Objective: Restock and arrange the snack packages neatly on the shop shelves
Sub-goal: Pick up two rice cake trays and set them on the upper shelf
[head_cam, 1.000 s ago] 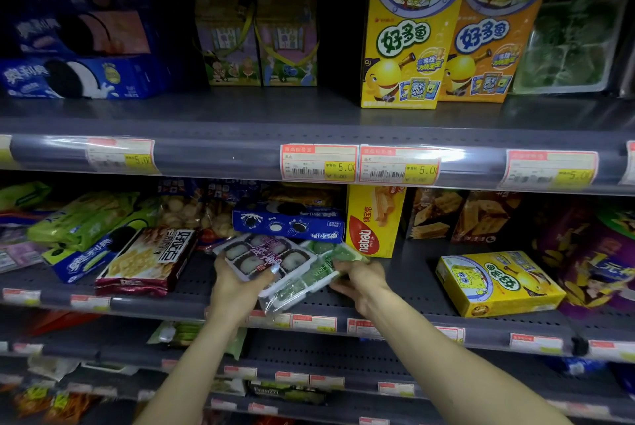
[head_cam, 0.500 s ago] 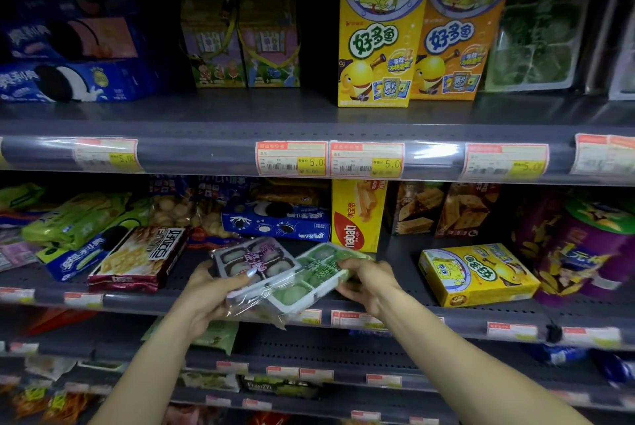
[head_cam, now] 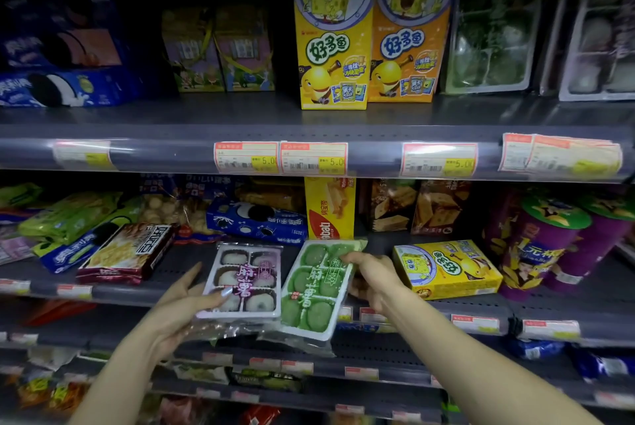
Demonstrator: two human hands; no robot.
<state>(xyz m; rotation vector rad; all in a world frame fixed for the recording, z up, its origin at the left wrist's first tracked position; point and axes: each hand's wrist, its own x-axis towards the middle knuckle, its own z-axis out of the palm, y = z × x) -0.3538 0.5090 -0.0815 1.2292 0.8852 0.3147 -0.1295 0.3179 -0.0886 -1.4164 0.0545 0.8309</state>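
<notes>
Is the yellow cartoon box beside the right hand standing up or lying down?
Lying down. The yellow box rests flat on the middle shelf, printed front facing up, unlike the two upright boxes above.

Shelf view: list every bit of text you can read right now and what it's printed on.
"好多鱼": yellow box, orange box, flat yellow box.
"麻薯": purple mochi tray in the left hand.
"麻薯": green mochi tray in the right hand.
"5.00": price tags.
"元": purple cup.
Wafer box: only "bati" readable.
Oreo packs, barcodes, lower tags: too blurred.
</notes>
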